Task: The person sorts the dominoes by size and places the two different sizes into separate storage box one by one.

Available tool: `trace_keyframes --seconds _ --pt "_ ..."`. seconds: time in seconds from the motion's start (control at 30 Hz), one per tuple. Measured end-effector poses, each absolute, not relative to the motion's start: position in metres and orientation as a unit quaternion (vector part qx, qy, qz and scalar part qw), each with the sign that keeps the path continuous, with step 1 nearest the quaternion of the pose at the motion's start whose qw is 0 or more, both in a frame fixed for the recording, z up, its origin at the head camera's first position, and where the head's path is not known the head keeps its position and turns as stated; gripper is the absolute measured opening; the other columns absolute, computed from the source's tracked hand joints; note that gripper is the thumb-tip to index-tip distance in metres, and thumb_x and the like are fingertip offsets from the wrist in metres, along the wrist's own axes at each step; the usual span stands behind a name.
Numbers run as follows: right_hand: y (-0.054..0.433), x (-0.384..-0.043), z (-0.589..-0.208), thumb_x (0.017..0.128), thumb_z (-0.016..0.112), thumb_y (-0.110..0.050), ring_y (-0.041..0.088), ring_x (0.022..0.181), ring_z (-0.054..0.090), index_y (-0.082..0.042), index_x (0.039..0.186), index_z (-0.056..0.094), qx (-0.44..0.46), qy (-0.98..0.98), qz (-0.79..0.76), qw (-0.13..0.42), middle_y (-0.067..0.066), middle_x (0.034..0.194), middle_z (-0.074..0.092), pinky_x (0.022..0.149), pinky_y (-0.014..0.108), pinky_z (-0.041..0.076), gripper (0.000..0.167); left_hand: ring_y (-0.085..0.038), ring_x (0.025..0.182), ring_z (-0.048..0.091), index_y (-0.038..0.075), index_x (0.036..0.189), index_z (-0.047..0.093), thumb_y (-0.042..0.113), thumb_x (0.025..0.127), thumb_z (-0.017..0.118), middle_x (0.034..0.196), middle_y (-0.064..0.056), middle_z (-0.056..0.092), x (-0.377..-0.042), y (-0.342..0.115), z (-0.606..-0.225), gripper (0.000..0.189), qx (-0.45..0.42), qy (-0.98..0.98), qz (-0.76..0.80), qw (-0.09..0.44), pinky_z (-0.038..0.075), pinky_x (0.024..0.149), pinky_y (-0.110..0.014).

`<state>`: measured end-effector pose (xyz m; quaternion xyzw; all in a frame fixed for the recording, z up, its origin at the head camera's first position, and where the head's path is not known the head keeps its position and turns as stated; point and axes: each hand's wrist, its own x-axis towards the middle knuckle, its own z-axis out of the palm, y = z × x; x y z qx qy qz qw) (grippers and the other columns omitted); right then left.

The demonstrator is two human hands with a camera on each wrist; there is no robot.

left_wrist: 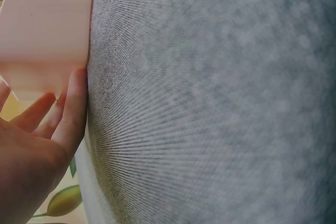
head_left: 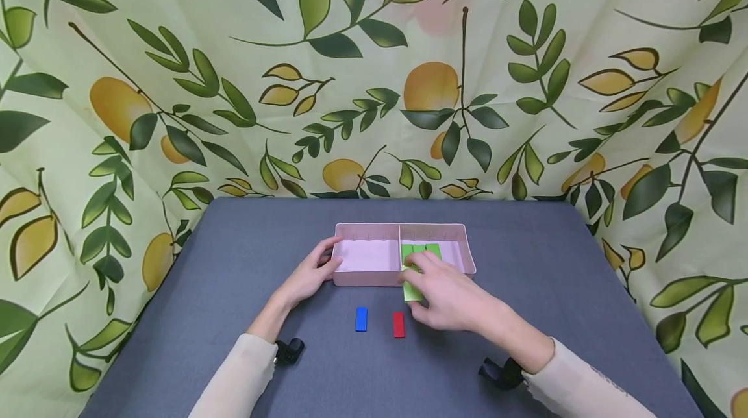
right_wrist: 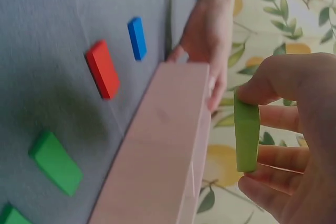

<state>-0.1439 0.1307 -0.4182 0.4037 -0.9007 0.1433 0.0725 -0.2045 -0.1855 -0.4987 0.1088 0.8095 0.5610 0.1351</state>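
Observation:
A pink two-compartment box [head_left: 374, 279] sits on the table in front of the person. The left hand [head_left: 312, 272] rests against its left end; in the left wrist view its fingers [left_wrist: 76, 95] are fairly straight and touch the pink wall. The right hand [head_left: 452, 291] is over the front edge of the right compartment. Between thumb and fingers it pinches a light green block [right_wrist: 247, 135], raised above the box rim. Several green blocks [head_left: 433, 249] lie inside the right compartment, partly hidden by that hand.
In front of the box lie a blue block [head_left: 361, 319] and a red block [head_left: 398, 325]. The right wrist view also shows a green block [right_wrist: 56, 162] and part of another [right_wrist: 13, 216] on the grey-blue tablecloth [head_left: 274, 223]. A leaf-patterned curtain [head_left: 374, 80] hangs behind.

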Motion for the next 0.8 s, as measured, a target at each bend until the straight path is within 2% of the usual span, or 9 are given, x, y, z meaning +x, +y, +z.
trace_keyframes --seconds 0.13,0.4,0.57,0.8 --pt "0.142 -0.151 -0.415 0.081 0.077 -0.018 0.023 0.11 0.054 -0.017 0.112 0.07 0.391 -0.904 0.145 0.089 0.004 0.122 0.058 0.085 0.039 0.052 0.032 -0.038 0.139 0.043 0.016 0.157 0.036 0.025 0.106 0.056 0.161 -0.017 0.031 -0.204 -0.186 -0.499 0.055 0.107 0.81 0.56 0.136 0.051 0.101 -0.044" --pt "0.162 -0.166 -0.414 0.079 0.077 -0.014 0.027 0.111 0.053 -0.013 0.11 0.071 0.362 -0.91 0.162 0.12 0.008 0.121 0.058 0.073 0.038 0.052 0.032 -0.04 0.138 0.043 0.014 0.157 0.036 0.023 0.106 0.057 0.16 -0.018 0.031 -0.203 -0.184 -0.495 0.056 0.111 0.806 0.565 0.138 0.051 0.1 -0.047" --pt "0.173 -0.177 -0.414 0.08 0.076 -0.014 0.029 0.114 0.052 -0.011 0.11 0.071 0.344 -0.918 0.162 0.116 0.01 0.123 0.059 0.076 0.041 0.053 0.03 -0.039 0.137 0.044 0.013 0.157 0.035 0.022 0.106 0.056 0.16 -0.019 0.031 -0.204 -0.184 -0.496 0.055 0.113 0.802 0.57 0.14 0.052 0.099 -0.046" --pt "0.183 -0.196 -0.415 0.081 0.078 -0.015 0.03 0.11 0.054 -0.01 0.111 0.071 0.331 -0.927 0.142 0.106 0.013 0.124 0.059 0.077 0.045 0.054 0.032 -0.036 0.137 0.045 0.017 0.157 0.037 0.024 0.106 0.056 0.161 -0.014 0.032 -0.204 -0.185 -0.496 0.054 0.104 0.81 0.562 0.134 0.053 0.099 -0.044"
